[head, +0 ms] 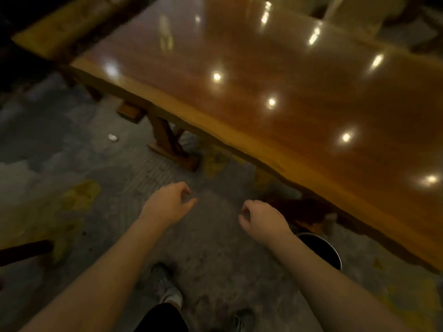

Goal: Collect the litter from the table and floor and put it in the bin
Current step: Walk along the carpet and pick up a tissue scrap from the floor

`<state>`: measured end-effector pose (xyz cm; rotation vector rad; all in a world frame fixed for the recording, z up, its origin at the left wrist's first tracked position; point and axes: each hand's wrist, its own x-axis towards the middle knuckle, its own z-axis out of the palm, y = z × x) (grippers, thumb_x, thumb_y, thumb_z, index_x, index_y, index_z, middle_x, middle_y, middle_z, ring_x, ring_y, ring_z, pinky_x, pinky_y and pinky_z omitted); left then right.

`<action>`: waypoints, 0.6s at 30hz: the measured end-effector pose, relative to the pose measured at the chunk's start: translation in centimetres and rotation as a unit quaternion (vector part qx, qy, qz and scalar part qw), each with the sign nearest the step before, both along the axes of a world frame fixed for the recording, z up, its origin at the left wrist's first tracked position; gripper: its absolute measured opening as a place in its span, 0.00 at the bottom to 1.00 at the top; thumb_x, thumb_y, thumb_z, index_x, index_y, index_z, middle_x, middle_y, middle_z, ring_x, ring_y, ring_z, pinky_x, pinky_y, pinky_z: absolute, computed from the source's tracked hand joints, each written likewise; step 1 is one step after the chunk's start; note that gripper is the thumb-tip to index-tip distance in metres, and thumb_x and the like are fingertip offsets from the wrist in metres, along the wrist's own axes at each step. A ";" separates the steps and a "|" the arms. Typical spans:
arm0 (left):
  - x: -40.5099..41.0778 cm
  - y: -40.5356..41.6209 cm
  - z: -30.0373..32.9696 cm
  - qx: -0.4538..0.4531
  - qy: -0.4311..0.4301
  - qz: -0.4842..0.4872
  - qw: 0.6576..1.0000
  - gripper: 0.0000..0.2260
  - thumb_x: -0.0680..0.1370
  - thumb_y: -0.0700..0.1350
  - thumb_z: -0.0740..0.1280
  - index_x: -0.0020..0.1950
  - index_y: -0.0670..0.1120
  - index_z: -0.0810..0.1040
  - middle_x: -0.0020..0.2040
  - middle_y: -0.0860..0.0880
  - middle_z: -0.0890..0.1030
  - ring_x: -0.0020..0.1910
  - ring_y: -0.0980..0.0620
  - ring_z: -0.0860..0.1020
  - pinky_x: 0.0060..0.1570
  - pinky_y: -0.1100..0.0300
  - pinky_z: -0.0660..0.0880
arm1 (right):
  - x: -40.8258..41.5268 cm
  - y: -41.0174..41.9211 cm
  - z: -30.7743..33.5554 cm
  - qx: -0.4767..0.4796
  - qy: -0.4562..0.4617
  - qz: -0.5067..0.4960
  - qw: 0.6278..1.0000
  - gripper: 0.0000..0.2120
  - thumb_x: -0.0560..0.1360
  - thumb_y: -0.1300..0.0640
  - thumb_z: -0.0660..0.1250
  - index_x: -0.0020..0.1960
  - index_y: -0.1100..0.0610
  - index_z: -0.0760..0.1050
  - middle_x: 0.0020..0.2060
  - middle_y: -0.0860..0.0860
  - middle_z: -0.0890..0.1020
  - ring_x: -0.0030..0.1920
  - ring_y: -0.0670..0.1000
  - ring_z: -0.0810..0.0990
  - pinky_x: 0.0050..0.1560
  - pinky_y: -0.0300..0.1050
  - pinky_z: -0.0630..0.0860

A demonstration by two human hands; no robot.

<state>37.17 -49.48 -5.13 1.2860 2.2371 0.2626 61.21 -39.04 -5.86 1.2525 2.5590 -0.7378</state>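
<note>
Presently, the litter [112,137], seemingly crumpled paper, lies on the floor left of the desk leg [167,142], nearer the left hand [167,204]; both hands' fingers [185,196] loosely curled, empty.

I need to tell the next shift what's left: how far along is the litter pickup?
Done, as far as it shows: the visible part of the wooden table carries no litter. In hand: nothing; the left hand and right hand hang loosely curled and empty above the floor. Left: one small white scrap lies on the floor near the table leg. The bin stands beside the right forearm; its contents are too dark to tell.
</note>
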 end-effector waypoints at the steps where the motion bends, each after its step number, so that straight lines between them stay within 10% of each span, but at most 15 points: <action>1: -2.3 -1.2 1.0 0.007 0.001 0.019 1.000 0.15 0.75 0.57 0.69 0.57 0.51 0.79 0.50 0.52 0.82 0.49 0.52 0.79 0.49 0.54 0.77 | -2.4 -0.4 1.0 0.006 0.002 0.014 1.000 0.06 0.77 0.46 0.64 0.49 0.47 0.73 0.42 0.46 0.76 0.42 0.47 0.76 0.38 0.43 0.73; 18: -35.2 -15.0 8.0 0.029 0.039 0.217 0.975 0.12 0.73 0.56 0.70 0.51 0.51 0.81 0.48 0.52 0.84 0.49 0.50 0.81 0.46 0.57 0.76 | -41.2 -3.3 9.4 0.021 0.032 0.200 0.979 0.10 0.77 0.46 0.65 0.55 0.49 0.75 0.46 0.46 0.78 0.44 0.47 0.77 0.44 0.43 0.76</action>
